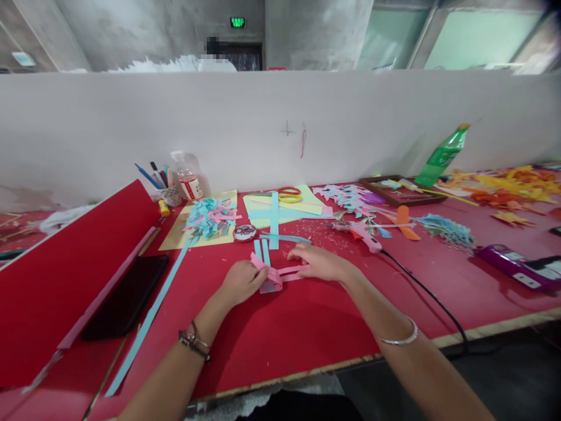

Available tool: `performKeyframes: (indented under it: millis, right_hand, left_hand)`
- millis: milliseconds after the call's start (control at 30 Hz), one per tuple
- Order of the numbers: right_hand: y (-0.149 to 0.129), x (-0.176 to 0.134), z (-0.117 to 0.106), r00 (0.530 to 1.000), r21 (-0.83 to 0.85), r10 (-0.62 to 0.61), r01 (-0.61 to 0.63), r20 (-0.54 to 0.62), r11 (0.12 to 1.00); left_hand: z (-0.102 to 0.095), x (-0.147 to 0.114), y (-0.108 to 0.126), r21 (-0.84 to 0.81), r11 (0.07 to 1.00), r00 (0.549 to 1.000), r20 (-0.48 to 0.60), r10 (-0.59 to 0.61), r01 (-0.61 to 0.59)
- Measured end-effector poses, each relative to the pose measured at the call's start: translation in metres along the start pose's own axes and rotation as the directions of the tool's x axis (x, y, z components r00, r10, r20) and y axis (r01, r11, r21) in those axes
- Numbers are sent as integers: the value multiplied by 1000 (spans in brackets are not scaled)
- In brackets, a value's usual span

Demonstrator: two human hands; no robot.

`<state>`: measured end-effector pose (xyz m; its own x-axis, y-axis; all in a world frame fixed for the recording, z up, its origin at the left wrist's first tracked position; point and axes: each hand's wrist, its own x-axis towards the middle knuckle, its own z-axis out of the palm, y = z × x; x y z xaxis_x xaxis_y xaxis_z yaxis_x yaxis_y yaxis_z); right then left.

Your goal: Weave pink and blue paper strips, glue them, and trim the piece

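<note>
My left hand (243,282) pinches a folded pink paper strip (274,276) between thumb and fingers, just above the red table. Two light-blue paper strips (262,251) stick out from the far side of this folded piece. To its right, two narrow pink tails reach my right hand (324,263), whose fingertips close on their ends; the index finger is bent above them. A loose blue strip (274,219) lies beyond the hands, near a round tin (244,233). Beside my left forearm runs a long blue strip (151,321).
Past my right hand lie a pink glue gun (370,237) with a black cord and a purple power strip (511,266). Yellow-handled scissors (290,197) and blue-pink paper scraps (210,217) are farther back. A green bottle (442,158), a pen cup (170,195) and a dark phone (127,298) stand or lie around.
</note>
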<state>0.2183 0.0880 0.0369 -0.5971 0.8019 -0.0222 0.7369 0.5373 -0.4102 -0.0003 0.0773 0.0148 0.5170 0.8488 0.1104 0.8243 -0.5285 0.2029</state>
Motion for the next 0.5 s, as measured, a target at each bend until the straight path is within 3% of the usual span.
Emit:
performKeyframes:
  millis: [200,400,500]
  right_hand:
    - [-5,3,1,999,-10,-39,39,7,999]
    - [-1,7,7,989,-69,-88,80,-118,994]
    - [0,8,9,983,-11,-80,79,-164,997]
  left_hand:
    - [1,0,-1,12,1000,1000,0,-7,7]
    - [0,1,1,15,1000,1000,-5,9,-9]
    - [-1,1,1,30,1000,1000,4,3,-4]
